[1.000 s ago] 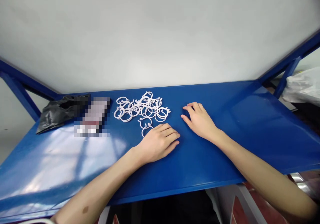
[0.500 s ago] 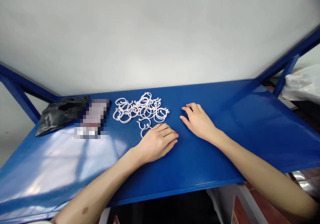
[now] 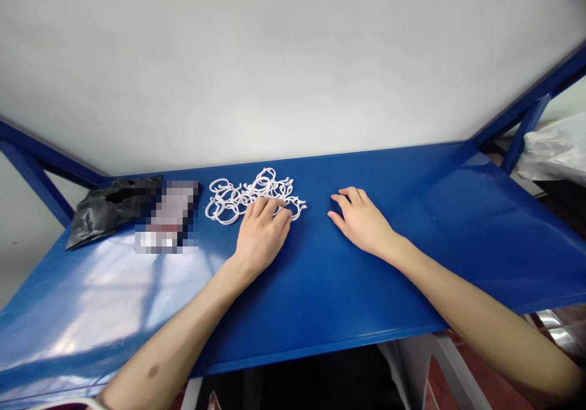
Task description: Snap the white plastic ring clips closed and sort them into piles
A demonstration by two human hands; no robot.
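A loose heap of several white plastic rings (image 3: 229, 199) lies on the blue metal shelf (image 3: 458, 239), towards the back. My left hand (image 3: 260, 236) lies flat over the near edge of the heap, fingers stretched out and touching the rings; the rings under it are hidden. My right hand (image 3: 364, 221) rests palm down on the bare shelf to the right of the heap, fingers spread, holding nothing.
A crumpled black plastic bag (image 3: 107, 208) lies at the back left, with a blurred flat packet (image 3: 167, 218) beside it. A grey wall backs the shelf. Blue frame struts rise at both ends. A white bag (image 3: 553, 151) sits beyond the right end.
My left hand has slid forward and left onto the heap of rings, covering the two nearest rings. My right hand has stayed put.
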